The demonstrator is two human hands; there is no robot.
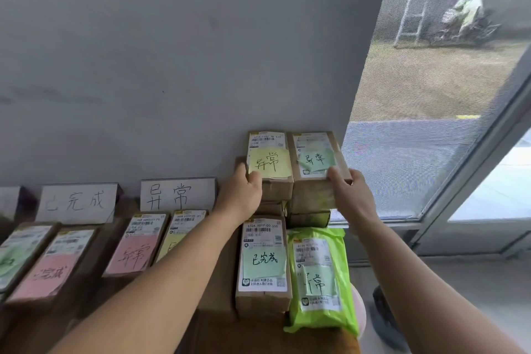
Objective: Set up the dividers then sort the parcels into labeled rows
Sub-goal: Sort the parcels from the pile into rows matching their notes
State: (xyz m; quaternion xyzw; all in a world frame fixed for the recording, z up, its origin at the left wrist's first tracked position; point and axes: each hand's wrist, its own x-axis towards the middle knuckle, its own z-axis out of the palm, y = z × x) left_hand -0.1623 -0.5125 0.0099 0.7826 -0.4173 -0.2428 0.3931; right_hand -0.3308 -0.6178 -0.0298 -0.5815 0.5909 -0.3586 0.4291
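Head camera view, looking down at a brown surface (218,290) set against a grey wall, with a screened window to the right.

Two white divider cards stand along the surface's back edge: one reads 已完成 (77,203), the other 异常 (177,194). In front of each lies a short row of flat parcels with coloured sticky notes.

At the back right corner sits a stack of unsorted cardboard parcels. The left hand (242,192) grips the near left corner of the top box with the yellow 异常 note (268,162), its fingers (254,178) curled over the edge. The right hand (349,192) clasps the near right corner of the neighbouring box with the green 异常 note (316,159), thumb on top. Both boxes rest on the stack, touching side by side.

Nearer the front edge lie a box with a green 已完成 note (264,259) and a soft lime-green poly mailer (319,276), touching each other.

The two held boxes look small, rigid and probably light, so a pinch at the near short end should carry each. The sticky notes look loosely attached; holding the cardboard rather than the notes seems safer. The mailer will likely sag, so it is better supported from beneath.
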